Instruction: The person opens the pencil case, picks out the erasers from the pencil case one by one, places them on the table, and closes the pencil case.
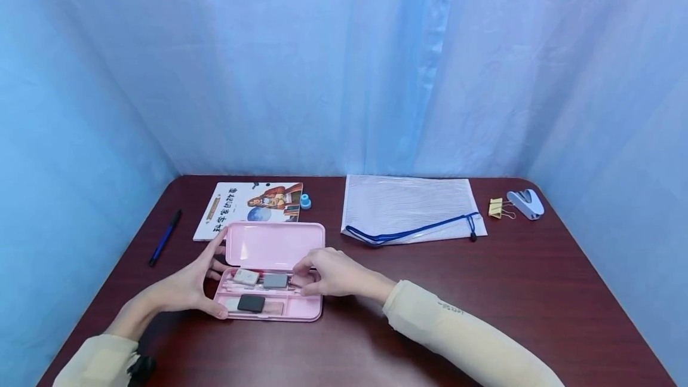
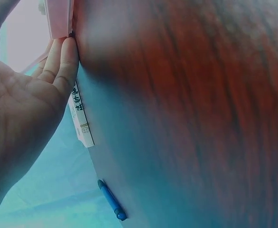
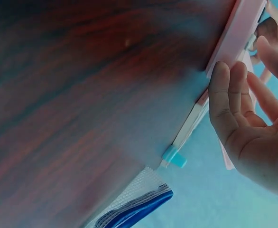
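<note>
An open pink pencil case (image 1: 275, 245) lies on the table with its lid tilted back. In its rear compartment are a white eraser (image 1: 246, 277) and a grey one (image 1: 276, 281); a black eraser (image 1: 251, 303) lies in the front compartment. My left hand (image 1: 188, 282) spans the case's left end, thumb at the front corner, forefinger at the lid, fingers mostly straight. Over the right end, my right hand (image 1: 335, 272) holds a small pinkish block (image 1: 303, 280) between thumb and forefinger; it is partly hidden. In the right wrist view other fingertips (image 3: 219, 71) meet the case's side (image 3: 234, 40).
Behind the case lies a booklet (image 1: 212, 220) with a small blue cap-like piece (image 1: 305, 201) beside it. A blue pen (image 1: 163, 240) is at left. Towards the right are a white mesh zip bag (image 1: 408, 205), a yellow binder clip (image 1: 495, 208) and a small stapler (image 1: 527, 204).
</note>
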Demonstrator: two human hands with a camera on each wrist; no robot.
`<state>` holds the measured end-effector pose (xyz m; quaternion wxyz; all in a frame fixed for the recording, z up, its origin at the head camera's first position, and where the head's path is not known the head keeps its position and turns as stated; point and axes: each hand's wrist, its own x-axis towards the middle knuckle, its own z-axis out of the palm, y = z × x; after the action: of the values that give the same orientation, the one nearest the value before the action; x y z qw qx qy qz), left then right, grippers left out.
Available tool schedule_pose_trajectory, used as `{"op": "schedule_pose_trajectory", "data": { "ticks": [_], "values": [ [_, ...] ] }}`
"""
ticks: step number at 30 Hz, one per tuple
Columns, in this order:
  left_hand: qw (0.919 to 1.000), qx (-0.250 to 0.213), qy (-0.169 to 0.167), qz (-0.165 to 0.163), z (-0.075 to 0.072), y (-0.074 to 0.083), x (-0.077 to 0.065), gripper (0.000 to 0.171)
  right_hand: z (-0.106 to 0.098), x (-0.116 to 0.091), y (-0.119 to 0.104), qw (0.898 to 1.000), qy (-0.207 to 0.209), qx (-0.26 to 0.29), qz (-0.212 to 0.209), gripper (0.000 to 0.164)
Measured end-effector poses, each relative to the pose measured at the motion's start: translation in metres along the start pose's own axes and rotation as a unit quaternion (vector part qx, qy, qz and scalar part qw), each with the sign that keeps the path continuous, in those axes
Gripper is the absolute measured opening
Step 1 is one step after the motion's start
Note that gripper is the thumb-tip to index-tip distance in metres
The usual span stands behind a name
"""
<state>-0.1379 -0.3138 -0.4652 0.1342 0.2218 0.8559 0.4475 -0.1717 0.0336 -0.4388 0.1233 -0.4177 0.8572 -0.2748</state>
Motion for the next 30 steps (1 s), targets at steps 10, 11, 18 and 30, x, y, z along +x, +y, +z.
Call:
{"op": "schedule_pose_trajectory", "data": {
  "ticks": [10, 11, 18, 30],
  "values": [
    [1.0000, 0.000, -0.001, -0.001, 0.007, 0.001, -0.001, 0.147, 0.004, -0.002, 0.000, 1.000, -0.009, -0.018, 0.008, 0.030],
    [1.0000, 0.002, 0.001, -0.001, 0.005, 0.001, -0.002, 0.147, 0.004, -0.001, -0.001, 1.000, -0.008, -0.018, 0.005, 0.030],
    [1.0000, 0.005, 0.004, 0.004, -0.001, 0.002, -0.001, 0.146, 0.004, 0.005, -0.004, 1.000, 0.001, -0.026, 0.017, 0.028],
    [0.9999, 0.010, 0.002, 0.000, 0.000, 0.001, -0.001, 0.146, 0.008, 0.007, -0.008, 0.999, 0.014, -0.028, 0.043, 0.020]
  ]
}}
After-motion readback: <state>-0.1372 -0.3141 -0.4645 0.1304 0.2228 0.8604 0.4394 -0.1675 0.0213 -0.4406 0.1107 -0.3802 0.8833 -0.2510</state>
